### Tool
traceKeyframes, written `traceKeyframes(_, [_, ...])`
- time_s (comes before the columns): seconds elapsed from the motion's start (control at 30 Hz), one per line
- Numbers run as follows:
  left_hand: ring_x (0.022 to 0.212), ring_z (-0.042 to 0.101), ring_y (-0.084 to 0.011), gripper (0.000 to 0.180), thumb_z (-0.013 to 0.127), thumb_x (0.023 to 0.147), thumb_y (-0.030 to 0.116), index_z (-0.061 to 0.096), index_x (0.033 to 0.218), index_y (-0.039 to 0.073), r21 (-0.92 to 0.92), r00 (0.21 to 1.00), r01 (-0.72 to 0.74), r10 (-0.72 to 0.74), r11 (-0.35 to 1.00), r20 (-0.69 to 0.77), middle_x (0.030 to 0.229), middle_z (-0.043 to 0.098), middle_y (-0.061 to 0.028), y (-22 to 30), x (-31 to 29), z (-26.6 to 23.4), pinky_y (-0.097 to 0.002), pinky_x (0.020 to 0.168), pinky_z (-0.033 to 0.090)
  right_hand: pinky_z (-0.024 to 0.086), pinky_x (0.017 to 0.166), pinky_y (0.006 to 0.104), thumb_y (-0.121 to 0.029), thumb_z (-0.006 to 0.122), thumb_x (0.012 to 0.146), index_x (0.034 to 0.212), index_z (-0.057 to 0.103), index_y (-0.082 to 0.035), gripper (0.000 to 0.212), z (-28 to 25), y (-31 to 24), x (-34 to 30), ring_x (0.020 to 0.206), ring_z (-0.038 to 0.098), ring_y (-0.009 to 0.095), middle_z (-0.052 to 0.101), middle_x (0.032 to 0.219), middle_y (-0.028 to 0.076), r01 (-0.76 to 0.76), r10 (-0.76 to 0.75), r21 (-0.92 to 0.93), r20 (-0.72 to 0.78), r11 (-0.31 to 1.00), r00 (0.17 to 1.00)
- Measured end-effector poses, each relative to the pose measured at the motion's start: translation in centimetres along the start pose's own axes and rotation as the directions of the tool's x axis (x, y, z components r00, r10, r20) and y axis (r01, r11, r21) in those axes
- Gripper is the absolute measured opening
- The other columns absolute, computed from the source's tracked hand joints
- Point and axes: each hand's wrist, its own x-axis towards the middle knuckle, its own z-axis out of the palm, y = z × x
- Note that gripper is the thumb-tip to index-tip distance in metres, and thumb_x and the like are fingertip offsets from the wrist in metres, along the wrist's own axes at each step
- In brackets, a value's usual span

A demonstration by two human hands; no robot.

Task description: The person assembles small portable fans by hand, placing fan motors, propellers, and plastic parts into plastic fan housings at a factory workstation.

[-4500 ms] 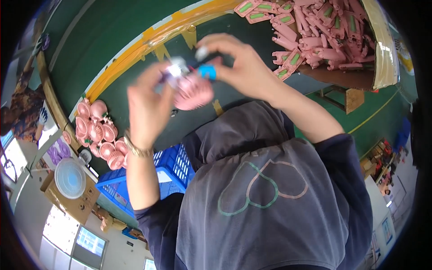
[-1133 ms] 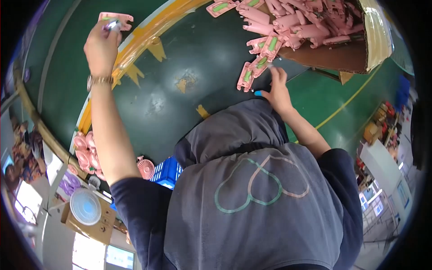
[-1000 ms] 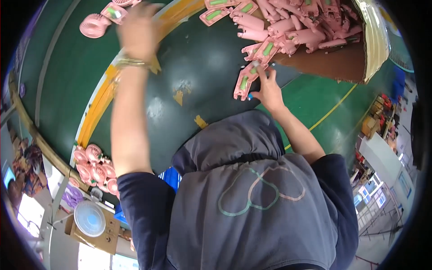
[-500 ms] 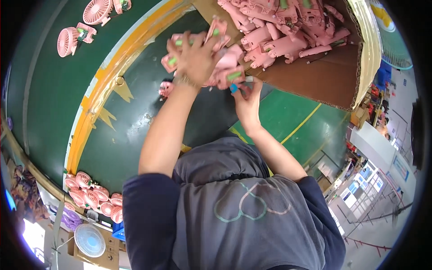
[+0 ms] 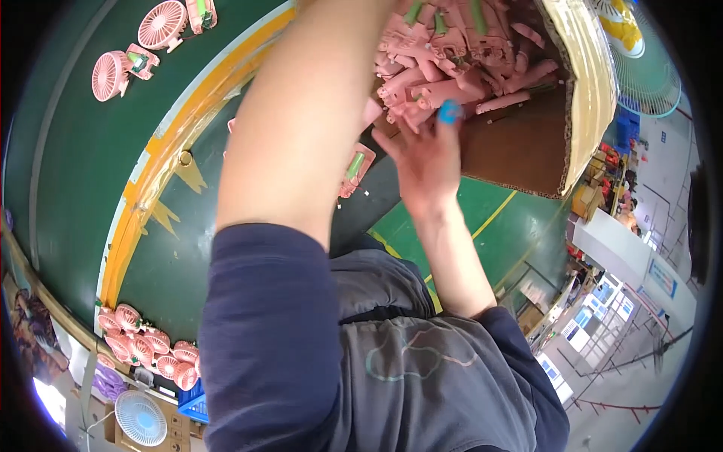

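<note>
My left forearm [image 5: 294, 128] stretches up past the top edge, so the hand itself is out of sight. My right hand [image 5: 428, 162] is at the near edge of a cardboard box [image 5: 512, 147], slightly blurred, with fingers spread and a blue cover on one finger. Its fingertips overlap the nearest pink plastic housings [image 5: 444, 92] heaped inside; whether they touch cannot be told. No object shows in its palm. A pink housing with a green strip [image 5: 355, 169] lies on the dark green table between my arms. My left arm hides other pink pieces there.
Pink fan heads [image 5: 162, 24] with small housings lie across the yellow-taped table edge [image 5: 151, 169], at the far left. Several more pink fans [image 5: 143, 346] cluster at the lower left. A pale blue fan [image 5: 141, 418] stands below them, and another large fan [image 5: 648, 83] stands beyond the box.
My left hand has gone from the pink housings on the table up out of the picture. My right hand has risen to the box, fingers now spread. Fewer housings show on the table.
</note>
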Motion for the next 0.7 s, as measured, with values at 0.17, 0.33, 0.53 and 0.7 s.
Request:
traceKeyframes(0.17, [0.127,0.036,-0.0314,0.047,0.048,0.087,0.044,0.058,0.118,0.01,0.261,0.974,-0.006,0.065,0.965,-0.218,0.125,0.054,-0.0139,-1.2,-4.0,4.2,-0.0456,0.1,0.037,0.047,0.081,0.0496,-0.056,0.047,0.089,0.089,0.05,-0.015,0.041,-0.3,-1.4,4.3,0.093,0.053,0.019,0.052,0.099,0.002,0.003,-0.009,0.054,0.103,0.999,0.995])
traceKeyframes(0.33, [0.107,0.053,-0.0298,0.034,0.049,0.087,0.034,0.064,0.109,0.014,0.313,0.902,-0.065,0.19,0.947,-0.388,0.117,0.058,-0.0107,-4.2,-9.2,6.5,-0.0419,0.094,0.041,0.049,0.075,0.041,-0.049,0.056,0.085,0.131,0.033,-0.02,0.058,0.4,0.8,5.6,0.103,0.053,0.021,0.046,0.123,0.003,0.03,-0.045,-0.209,-0.066,0.977,0.997])
traceKeyframes(0.53, [0.108,0.05,-0.0316,0.032,0.053,0.088,0.034,0.065,0.107,0.011,0.283,0.921,0.057,0.059,0.957,-0.386,0.106,0.062,-0.0105,-5.6,-18.1,8.5,-0.042,0.1,0.033,0.019,0.108,0.0385,-0.044,0.059,0.084,0.14,0.025,-0.011,0.073,-1.2,6.8,2.6,0.133,0.013,0.033,0.004,0.143,0.018,0.207,-0.292,-0.643,-0.027,0.738,0.956])
traceKeyframes(0.7, [0.117,0.042,-0.0394,0.031,0.056,0.085,0.039,0.064,0.11,0.023,0.336,0.921,0.291,-0.167,0.896,-0.352,0.113,0.06,-0.0009,-4.5,-27.3,8.4,-0.0492,0.096,0.042,0.053,0.072,0.0363,-0.037,0.056,0.087,0.138,0.02,-0.013,0.067,0.5,8.5,-4.2,0.103,0.054,0.027,0.03,0.132,0.016,-0.148,0.204,-0.699,-0.003,0.699,0.979])
